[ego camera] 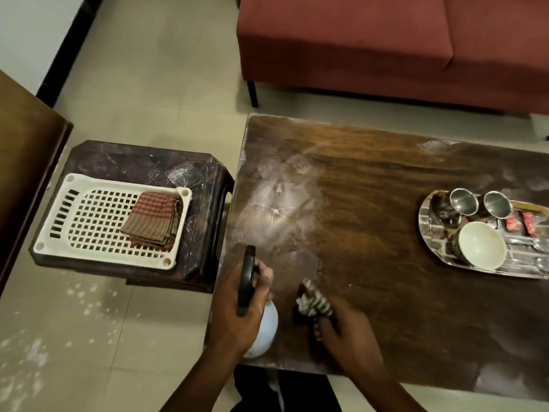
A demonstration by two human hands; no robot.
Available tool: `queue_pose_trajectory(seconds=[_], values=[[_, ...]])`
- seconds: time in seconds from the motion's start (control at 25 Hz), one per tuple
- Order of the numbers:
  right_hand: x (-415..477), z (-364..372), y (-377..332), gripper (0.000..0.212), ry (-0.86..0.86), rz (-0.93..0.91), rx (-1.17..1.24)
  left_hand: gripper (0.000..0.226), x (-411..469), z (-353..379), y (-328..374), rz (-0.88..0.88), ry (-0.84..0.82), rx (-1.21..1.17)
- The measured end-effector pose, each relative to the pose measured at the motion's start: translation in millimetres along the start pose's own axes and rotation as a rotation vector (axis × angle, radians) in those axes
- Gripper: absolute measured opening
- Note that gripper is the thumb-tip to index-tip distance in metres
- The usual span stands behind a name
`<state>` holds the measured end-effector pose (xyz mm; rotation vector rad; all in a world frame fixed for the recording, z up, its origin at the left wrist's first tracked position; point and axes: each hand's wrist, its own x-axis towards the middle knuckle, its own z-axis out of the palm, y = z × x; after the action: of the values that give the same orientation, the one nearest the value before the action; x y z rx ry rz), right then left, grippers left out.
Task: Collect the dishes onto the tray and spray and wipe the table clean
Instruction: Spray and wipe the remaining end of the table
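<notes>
My left hand (240, 304) grips a white spray bottle (264, 328) with a black trigger head at the near left corner of the dark wooden table (371, 188). My right hand (341, 325) holds a bunched striped cloth (312, 301) down on the tabletop just right of the bottle. A whitish wet patch (276, 206) spreads over the table's left part. At the far right a steel tray (430, 230) carries two steel cups (463, 200), a white bowl (481, 245), spoons (528, 242) and red wrappers (520, 223).
Left of the table a dark plastic stool (142, 162) bears a white perforated basket (59, 215) with a folded checked cloth (154, 218) in it. A red sofa (386, 40) stands behind the table. White specks mark the floor tiles (89, 301) at left.
</notes>
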<state>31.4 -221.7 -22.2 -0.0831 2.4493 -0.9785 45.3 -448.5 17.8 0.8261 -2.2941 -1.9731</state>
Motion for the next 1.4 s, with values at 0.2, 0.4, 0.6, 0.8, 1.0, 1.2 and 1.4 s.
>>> queue_pose_trajectory(seconds=[0.2, 0.4, 0.6, 0.8, 1.0, 1.2, 1.4], values=[[95.6, -66.1, -18.5, 0.05, 0.324, 0.0, 0.098, 0.034, 61.0, 35.2, 41.9, -0.049, -0.037, 0.149], [197.0, -89.0, 3.3, 0.069, 0.384, -0.063, -0.14, 0.037, 132.0, 79.5, 75.3, -0.143, -0.006, 0.18], [225.2, -63.9, 14.5, 0.068, 0.25, -0.192, -0.441, 0.047, 173.6, 96.0, 74.8, -0.225, -0.022, 0.219], [269.5, -97.4, 16.0, 0.072, 0.168, -0.255, -0.484, 0.046, 184.3, 98.6, 69.5, -0.231, -0.178, 0.197], [349.4, -109.6, -15.1, 0.056, 0.373, -0.077, -0.23, 0.045, 193.7, 100.1, 70.5, -0.137, -0.163, 0.173], [332.3, -87.2, -36.6, 0.065, -0.161, -0.594, -0.549, 0.033, 207.2, 93.7, 70.2, -0.076, -0.094, 0.134], [364.5, -133.6, -19.2, 0.062, 0.106, -0.296, -0.494, 0.048, 220.1, 79.1, 74.6, -0.098, -0.042, 0.122]])
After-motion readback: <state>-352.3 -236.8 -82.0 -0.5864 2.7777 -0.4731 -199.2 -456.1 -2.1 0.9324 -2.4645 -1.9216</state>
